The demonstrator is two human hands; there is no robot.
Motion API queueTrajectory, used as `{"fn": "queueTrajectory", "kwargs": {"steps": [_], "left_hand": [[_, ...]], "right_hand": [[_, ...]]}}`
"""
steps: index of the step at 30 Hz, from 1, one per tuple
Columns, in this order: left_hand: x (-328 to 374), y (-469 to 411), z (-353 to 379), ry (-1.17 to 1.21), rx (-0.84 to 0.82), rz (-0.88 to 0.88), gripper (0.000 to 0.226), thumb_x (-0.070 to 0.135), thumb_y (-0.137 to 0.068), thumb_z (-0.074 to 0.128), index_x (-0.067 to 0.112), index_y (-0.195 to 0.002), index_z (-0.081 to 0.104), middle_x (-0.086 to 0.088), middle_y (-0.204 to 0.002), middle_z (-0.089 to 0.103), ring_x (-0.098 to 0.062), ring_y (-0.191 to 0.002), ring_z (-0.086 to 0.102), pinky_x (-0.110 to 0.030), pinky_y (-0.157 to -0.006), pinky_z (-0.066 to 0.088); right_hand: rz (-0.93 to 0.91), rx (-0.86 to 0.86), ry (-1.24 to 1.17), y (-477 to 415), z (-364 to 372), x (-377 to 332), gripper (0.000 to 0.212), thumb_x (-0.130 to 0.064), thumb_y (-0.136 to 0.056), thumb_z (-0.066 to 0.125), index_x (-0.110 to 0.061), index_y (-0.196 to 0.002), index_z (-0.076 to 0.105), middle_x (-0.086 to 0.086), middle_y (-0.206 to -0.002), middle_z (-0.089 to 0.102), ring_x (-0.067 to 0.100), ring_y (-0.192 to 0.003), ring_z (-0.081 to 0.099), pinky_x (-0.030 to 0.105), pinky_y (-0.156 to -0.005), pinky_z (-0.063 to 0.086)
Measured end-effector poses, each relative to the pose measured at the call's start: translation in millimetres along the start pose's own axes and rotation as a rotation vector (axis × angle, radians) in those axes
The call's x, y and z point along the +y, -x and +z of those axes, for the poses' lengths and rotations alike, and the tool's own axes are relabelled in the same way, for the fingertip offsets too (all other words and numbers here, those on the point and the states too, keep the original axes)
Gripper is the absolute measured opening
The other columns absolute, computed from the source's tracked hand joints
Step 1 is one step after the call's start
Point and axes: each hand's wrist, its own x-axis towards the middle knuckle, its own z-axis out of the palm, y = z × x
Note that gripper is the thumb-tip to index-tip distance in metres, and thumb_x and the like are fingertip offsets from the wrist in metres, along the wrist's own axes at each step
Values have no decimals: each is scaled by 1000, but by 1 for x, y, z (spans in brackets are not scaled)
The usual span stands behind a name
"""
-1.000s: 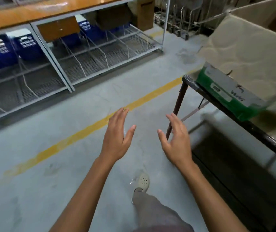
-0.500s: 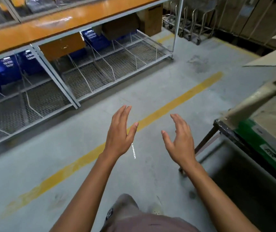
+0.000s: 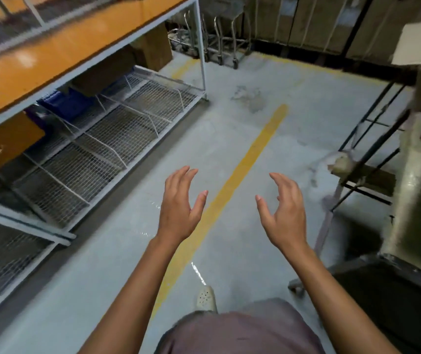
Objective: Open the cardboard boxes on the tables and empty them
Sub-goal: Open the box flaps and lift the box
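Left hand (image 3: 178, 208) and right hand (image 3: 283, 213): both empty, fingers spread and slightly curved, palms facing, above the floor (image 3: 230, 139). Box (image 3: 408, 200), blurred, at 3 o'clock on the worktop (image 3: 395, 270).

Blurred green-printed cardboard box (image 3: 412, 198), on right table (image 3: 406, 271)

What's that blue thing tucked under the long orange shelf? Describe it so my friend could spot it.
Find the long orange shelf on the left, then look below it to the white wire rack. At the rack's back sits a blue plastic crate, beside a brown box; its bright blue stands out against the brown and white around it.
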Motion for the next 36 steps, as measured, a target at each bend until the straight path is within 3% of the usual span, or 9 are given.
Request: {"fn": "queueTrajectory", "kwargs": {"steps": [5, 9, 15, 24, 29, 36], "left_hand": [[-25, -106, 10, 17, -83, 147, 50, 34, -97, 55, 6, -137, 52, -14, -142, 50, -29, -135, 41, -16, -115, 19], [-33, -175, 40, 55, -143, 217, 51, 38, -97, 53, 7, -138, 52, -13, -143, 49, -30, -135, 42, -26, -114, 26], [-12, -288, 106, 114, -185, 344, 52, 37, -96, 53, 6, -138, 52, -14, -143, 49, -31, -134, 42, -14, -114, 16], [95, -468, 219, 201, -266, 623, 49, 31, -95, 58, 6, -138, 53, -14, -142, 50, -33, -132, 44, -42, -113, 33], [166, -531, 275, 278, -306, 760, 49, 30, -96, 57, 7, -139, 52, -14, -143, 49, -33, -132, 44, -43, -112, 34], [267, -607, 360, 409, -389, 962, 51, 35, -97, 53, 9, -141, 49, -13, -144, 48, -31, -135, 42, -40, -114, 32]], "right_hand": [[90, 92, 25, -64, 30, -9, 55, -36, -91, 55, -9, -138, 53, 11, -136, 52, 30, -124, 51, 52, -91, 52], [141, 138, 55, -109, 43, 10, 56, -39, -92, 54, -11, -140, 51, 11, -139, 51, 28, -129, 49, 52, -92, 52], [190, 290, 82, -195, 37, 63, 54, -34, -91, 56, -9, -139, 52, 10, -139, 50, 27, -128, 50, 52, -92, 52], [268, 515, 207, -338, -39, 136, 52, -30, -91, 58, -9, -138, 55, 11, -140, 51, 24, -131, 48, 47, -105, 46], [320, 623, 309, -384, -94, 162, 51, -32, -92, 57, -10, -137, 55, 12, -140, 51, 25, -131, 48, 33, -107, 40], [450, 811, 481, -432, -164, 204, 49, -26, -90, 61, -10, -135, 56, 13, -137, 53, 25, -128, 47, 29, -106, 37]]}}
